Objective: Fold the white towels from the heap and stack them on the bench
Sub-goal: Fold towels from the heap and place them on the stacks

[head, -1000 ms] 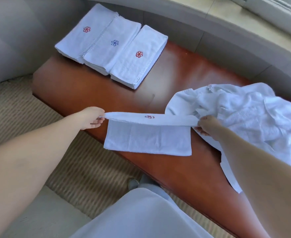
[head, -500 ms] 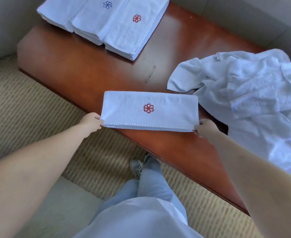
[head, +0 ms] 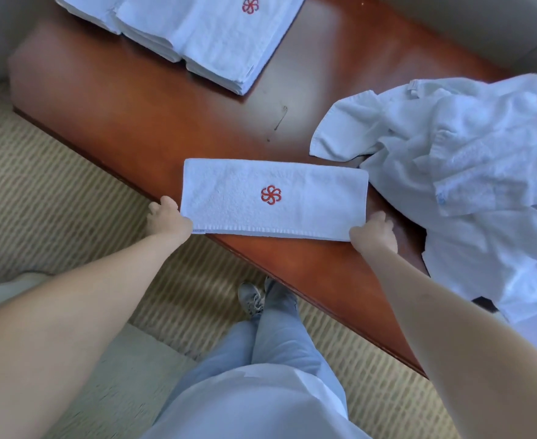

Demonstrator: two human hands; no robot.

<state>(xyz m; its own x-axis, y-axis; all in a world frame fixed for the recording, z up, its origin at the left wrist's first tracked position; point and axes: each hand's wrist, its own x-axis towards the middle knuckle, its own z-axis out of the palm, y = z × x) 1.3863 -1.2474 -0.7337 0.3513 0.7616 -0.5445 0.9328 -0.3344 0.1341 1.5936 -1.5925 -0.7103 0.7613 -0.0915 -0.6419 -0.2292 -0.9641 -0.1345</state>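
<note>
Both hands, left hand (head: 169, 221) and right hand (head: 373, 234), pinch the folded towel's (head: 273, 199) near corners at the bench (head: 134, 115) edge; an uneven lift could spill the fold

A glossy, reddish-brown polished wood is seen on the desk (head: 140, 99), with soft reflections across its smooth top and a thin dark scratch (head: 278, 122) towards 12 o'clock of the folded towel (head: 229, 198). That towel is made of white terry cloth, nubbly and matt, with a red embroidered flower emblem (head: 271, 195) and a flat woven band along its near hem. The same matt terry is shown by the stacked towels (head: 216, 36) at 12 o'clock and the crumpled heap (head: 469, 160) at 3 o'clock. A coarse ribbed beige weave is seen on the carpet (head: 48, 191).
</note>
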